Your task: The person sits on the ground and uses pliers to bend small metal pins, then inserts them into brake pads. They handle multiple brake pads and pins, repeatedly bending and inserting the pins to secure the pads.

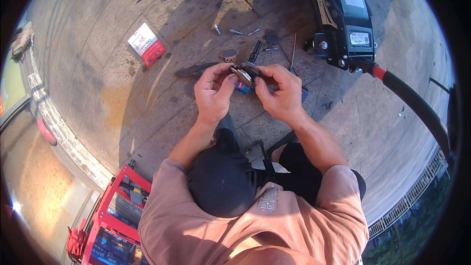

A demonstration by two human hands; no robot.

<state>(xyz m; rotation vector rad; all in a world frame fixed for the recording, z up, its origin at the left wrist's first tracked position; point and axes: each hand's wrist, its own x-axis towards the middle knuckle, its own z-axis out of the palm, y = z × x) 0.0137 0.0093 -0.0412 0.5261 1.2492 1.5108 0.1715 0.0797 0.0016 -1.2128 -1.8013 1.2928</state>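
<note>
My left hand (214, 91) pinches a brake pad (242, 76) between thumb and fingers, its pale edge toward me. My right hand (282, 91) grips a darker brake pad (251, 70) that lies against the first; where one ends and the other begins is hard to make out. Just beyond my hands, another brake pad (229, 54) rests on the paving. A black-shafted tool (255, 51) points away from me, and a blue tool body (242, 88) shows partly below the held pads.
Several bolts, one a silver bolt (216, 29), lie farther off. A thin-shafted screwdriver (294, 51) is right of my hands. At left lies a white-and-red packet (147, 45). A black floor jack (346, 24) with a long handle (417, 100) stands right. A red tool cart (105, 221) is lower left.
</note>
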